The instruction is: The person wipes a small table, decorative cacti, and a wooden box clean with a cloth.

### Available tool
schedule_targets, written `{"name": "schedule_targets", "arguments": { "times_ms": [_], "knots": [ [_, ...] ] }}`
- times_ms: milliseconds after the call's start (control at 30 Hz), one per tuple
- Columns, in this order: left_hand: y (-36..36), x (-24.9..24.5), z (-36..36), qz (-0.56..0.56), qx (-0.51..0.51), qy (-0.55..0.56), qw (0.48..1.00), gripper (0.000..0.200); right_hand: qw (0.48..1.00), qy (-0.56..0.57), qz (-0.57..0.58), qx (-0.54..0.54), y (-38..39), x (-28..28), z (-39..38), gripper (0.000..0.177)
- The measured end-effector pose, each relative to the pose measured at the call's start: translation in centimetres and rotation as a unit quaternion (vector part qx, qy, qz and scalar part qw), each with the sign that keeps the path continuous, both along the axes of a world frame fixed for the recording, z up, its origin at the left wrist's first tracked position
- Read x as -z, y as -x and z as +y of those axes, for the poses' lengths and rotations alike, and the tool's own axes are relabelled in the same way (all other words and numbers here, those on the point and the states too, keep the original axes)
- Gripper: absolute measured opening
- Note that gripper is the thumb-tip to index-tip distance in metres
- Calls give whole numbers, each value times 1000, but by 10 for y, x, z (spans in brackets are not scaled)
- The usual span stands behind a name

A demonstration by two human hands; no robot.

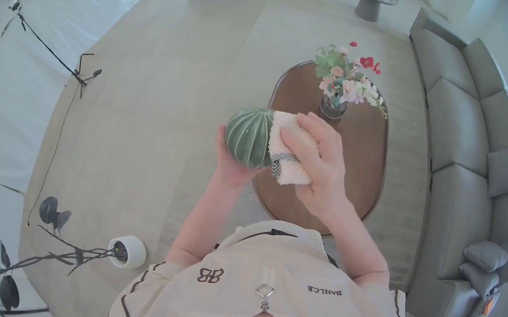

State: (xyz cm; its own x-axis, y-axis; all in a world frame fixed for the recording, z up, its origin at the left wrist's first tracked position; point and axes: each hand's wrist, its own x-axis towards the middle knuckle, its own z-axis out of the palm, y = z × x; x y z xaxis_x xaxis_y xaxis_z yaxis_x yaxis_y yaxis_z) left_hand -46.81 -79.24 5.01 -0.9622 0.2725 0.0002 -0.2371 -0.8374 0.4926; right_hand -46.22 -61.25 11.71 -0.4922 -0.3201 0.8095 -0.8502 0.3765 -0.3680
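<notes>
Room: pale carpet (pixel 155 108) is covering the floor; an oval wooden table (pixel 365 157) is standing beside a grey sofa (pixel 466 133) and carrying a glass of flowers (pixel 346 83). A white pot (pixel 130 250) is sitting at lower left.

Green ribbed vase (pixel 248 134): round, glossy, dark vertical grooves, held in the air over the table's near edge. Left hand (pixel 231 167) is cupping it from below, fingers closed around it. Right hand (pixel 322 163) is gripping a white cloth (pixel 284 157) and pressing it against the vase's side.

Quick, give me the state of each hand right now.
Left hand: closed, cupping the green ornament from below.
Right hand: closed on the white cloth, pressing it against the ornament.
</notes>
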Motion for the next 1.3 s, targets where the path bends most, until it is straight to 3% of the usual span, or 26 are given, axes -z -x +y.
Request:
{"name": "schedule_targets", "arguments": {
  "times_ms": [200, 300, 400, 500, 700, 767, 867, 1000, 1100, 1167, 1300],
  "knots": [
    [5, -20, 11, 15, -38, -56, 998, 93, 995, -17, 88, 53, -3, 23, -8, 27],
    [13, -20, 13, 34, 22, -170, 985, 91, 994, -48, 86, 37, -8, 36, -8, 26],
    [15, -23, 14, 31, -8, -156, 987, 92, 994, 59, 9, -94, -9, 37, -5, 24],
    [14, -21, 15, 51, 26, -118, 991, 98, 986, 159, -52, -6, -8, 21, -3, 48],
    [8, -30, 29, 41, 7, 29, 999, 76, 953, 281, -95, -57, 5, 21, -8, 35],
    [7, -40, 29, 33, -68, 122, 990, 60, 953, 284, -95, -36, 6, 23, -6, 33],
    [3, -48, 29, 14, -125, 181, 975, 53, 957, 275, -92, -17, 3, 25, -7, 33],
    [5, -41, 24, 30, -102, 178, 978, 50, 972, 228, -53, -1, -2, 21, -7, 41],
    [4, -27, 20, 111, -77, 225, 965, 90, 982, 179, -48, 38, -7, 18, -9, 50],
    [1, -24, 25, 107, -76, 176, 976, 85, 989, 137, -1, 51, -8, 22, -11, 40],
    [2, -7, 25, 141, -27, 97, 985, 82, 991, 76, 94, 62, -10, 25, -12, 36]
  ]
}}
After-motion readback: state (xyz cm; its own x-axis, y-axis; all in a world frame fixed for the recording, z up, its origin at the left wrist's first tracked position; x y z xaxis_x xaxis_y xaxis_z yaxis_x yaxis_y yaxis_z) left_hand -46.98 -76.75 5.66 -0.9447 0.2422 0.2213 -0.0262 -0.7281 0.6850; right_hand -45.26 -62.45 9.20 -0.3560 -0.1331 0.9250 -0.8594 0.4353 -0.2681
